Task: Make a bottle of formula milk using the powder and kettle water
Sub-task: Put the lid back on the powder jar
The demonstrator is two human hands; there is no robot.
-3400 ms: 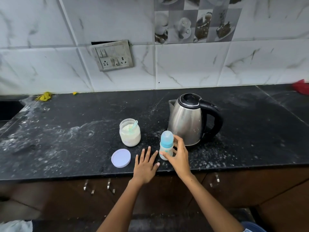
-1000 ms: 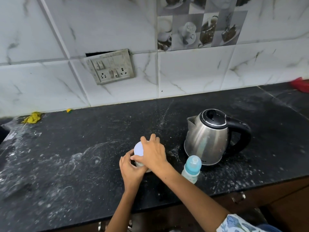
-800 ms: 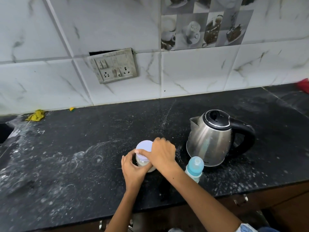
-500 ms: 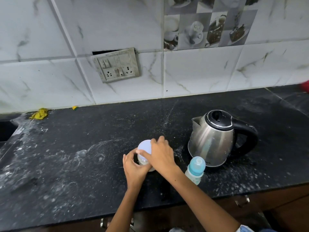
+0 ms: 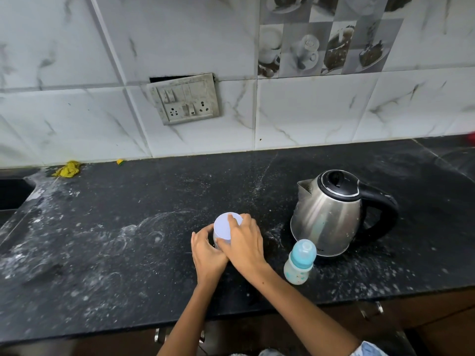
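While her left hand [image 5: 208, 251] grips the powder jar [image 5: 218, 240], her right hand [image 5: 244, 245] clamps its lid [image 5: 225, 227]. Beside them stand the capped bottle [image 5: 299, 262] and kettle [image 5: 331, 214].

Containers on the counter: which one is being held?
The powder jar with the pale lid; both hands grip it, while the baby bottle and kettle stand untouched.

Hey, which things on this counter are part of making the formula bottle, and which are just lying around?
For the job:
powder jar, held by left hand
lid, under right hand
baby bottle
kettle

Lying about:
yellow scrap by the wall
small yellow bit
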